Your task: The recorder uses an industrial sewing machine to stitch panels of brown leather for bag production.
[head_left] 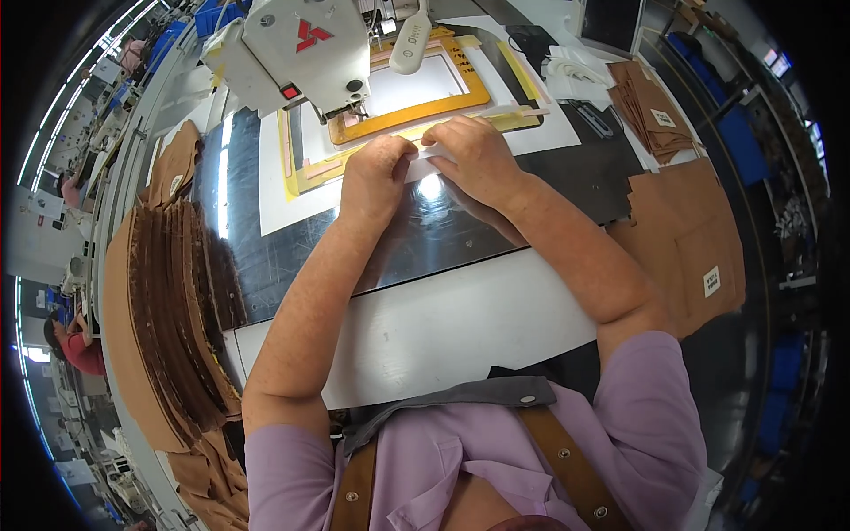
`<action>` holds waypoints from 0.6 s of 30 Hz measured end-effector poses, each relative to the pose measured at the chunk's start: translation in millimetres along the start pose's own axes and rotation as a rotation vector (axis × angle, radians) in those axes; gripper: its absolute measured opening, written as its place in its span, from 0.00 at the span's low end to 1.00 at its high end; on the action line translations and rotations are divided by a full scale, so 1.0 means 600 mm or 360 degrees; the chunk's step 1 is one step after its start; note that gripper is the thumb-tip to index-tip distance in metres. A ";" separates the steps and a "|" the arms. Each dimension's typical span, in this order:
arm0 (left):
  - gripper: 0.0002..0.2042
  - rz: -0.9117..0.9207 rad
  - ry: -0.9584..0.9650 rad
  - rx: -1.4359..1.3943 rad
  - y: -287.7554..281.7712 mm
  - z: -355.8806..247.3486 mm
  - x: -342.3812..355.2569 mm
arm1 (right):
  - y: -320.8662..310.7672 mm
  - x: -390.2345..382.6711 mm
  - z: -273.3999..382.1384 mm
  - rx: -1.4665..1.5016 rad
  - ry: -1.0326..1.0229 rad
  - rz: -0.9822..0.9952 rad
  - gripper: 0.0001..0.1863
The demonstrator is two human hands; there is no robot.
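Note:
Both my hands are close together at the front edge of a yellow-edged sewing template (314, 180) on the machine bed. My left hand (376, 177) is closed, thumb and fingers pinched together. My right hand (475, 161) is curled, with its thumb and fingers pinching toward the left one. A small whitish bit shows between the fingertips, too small to name. Just beyond the hands lies an amber clamp frame (412, 122) with an open middle. Over its left side stands the white head of a sewing machine (305, 53), its needle area beside the frame.
A thick stack of brown fabric pieces (164, 310) stands at the left. More brown pieces (686, 239) with white labels lie at the right. White cloth (575, 75) and a dark cutter-like tool (591, 119) are at the back right. Another person (80, 350) sits far left.

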State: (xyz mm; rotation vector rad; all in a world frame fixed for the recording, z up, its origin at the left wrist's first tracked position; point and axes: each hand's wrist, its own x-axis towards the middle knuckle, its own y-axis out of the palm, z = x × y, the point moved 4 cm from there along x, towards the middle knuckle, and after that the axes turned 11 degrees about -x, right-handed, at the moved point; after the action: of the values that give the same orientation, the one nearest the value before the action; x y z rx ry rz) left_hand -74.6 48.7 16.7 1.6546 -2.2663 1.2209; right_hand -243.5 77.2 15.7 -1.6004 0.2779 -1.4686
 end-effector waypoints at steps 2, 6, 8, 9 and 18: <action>0.09 0.0000 0.0218 0.0130 -0.013 0.003 -0.001 | -0.010 -0.004 -0.011 -0.0100 -0.0052 -0.0037 0.09; 0.09 -0.0126 -0.0072 -0.0217 -0.046 0.038 -0.011 | -0.023 0.001 -0.049 -0.0251 0.0074 -0.0062 0.05; 0.09 -0.0158 -0.0164 -0.0228 -0.056 0.056 -0.016 | -0.018 0.004 -0.059 -0.0230 0.0108 -0.0070 0.04; 0.08 -0.0189 -0.0252 -0.0245 -0.061 0.067 -0.020 | -0.011 0.004 -0.065 -0.0234 0.0131 -0.0050 0.04; 0.10 0.0028 0.0430 0.0553 -0.043 0.017 -0.024 | -0.013 0.006 -0.041 -0.0267 -0.0012 -0.0121 0.04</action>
State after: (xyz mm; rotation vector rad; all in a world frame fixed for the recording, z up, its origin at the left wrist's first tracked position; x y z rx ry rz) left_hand -43.3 50.4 16.8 1.4510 -1.9972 1.8027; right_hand -267.5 67.9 20.8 -1.7670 0.3472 -1.5299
